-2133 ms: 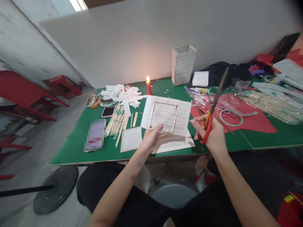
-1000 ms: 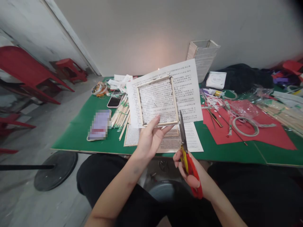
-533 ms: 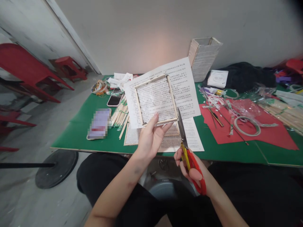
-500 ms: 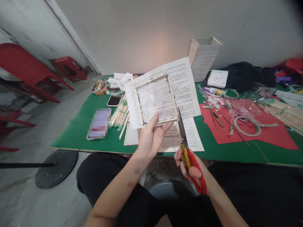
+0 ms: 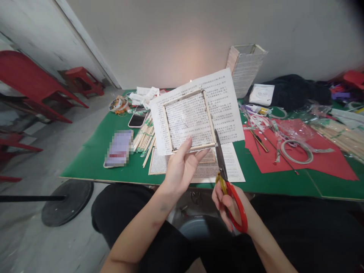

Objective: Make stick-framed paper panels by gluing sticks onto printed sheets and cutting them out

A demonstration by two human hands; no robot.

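Note:
My left hand (image 5: 182, 165) grips the lower edge of a printed paper sheet (image 5: 227, 110) and the square wooden stick frame (image 5: 213, 127) lying against it, thumb in front, fingers behind. Dark marks show at the frame's corners. In my right hand (image 5: 227, 203) are scissors (image 5: 237, 208) with red and yellow handles. Their blades point up along the frame's lower right corner, at the paper's edge; whether they touch the paper I cannot tell. Below the raised sheet, another stick frame with printed paper (image 5: 157, 163) lies on the table, beside a further printed sheet (image 5: 234, 167).
On the green table (image 5: 88, 159) lie a phone with a blurred screen (image 5: 118, 148), a second phone (image 5: 137, 120) and thin wooden sticks (image 5: 145, 134). Red paper (image 5: 264, 163) carries a white coil (image 5: 297, 151). A tall paper-covered box (image 5: 244, 72) stands by the wall.
The scissors' blades have drawn closer together, and my right hand's fingers have closed in. The sheet and frame have shifted slightly right.

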